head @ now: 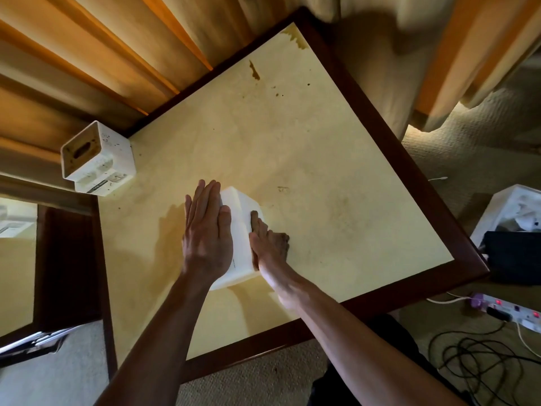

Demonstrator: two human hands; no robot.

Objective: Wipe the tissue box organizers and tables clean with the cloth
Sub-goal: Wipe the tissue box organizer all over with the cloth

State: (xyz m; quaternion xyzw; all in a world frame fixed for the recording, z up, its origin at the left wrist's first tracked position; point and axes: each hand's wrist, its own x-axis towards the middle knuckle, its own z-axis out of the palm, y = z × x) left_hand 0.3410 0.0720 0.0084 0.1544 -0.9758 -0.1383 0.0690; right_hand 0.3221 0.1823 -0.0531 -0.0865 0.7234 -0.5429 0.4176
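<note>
Stains speckle the far tissue box organizer (98, 159), which lies tipped at the left corner of the counter (292, 148), its oval slot facing out. Nearer the middle, a second white organizer (243, 230) sits between both hands. The left hand (206, 230) lies flat on its left face, fingers straight and pressing, not curled. The right hand (269, 240) rests against its right side, thumb up on the box; its fingers are folded under, and whether they hold a cloth I cannot tell. The organizer looks rigid, light and smooth-sided, so it would likely slide; clamping opposite faces seems the surest hold. Brown spills (254, 71) mark the counter's far edge.
</note>
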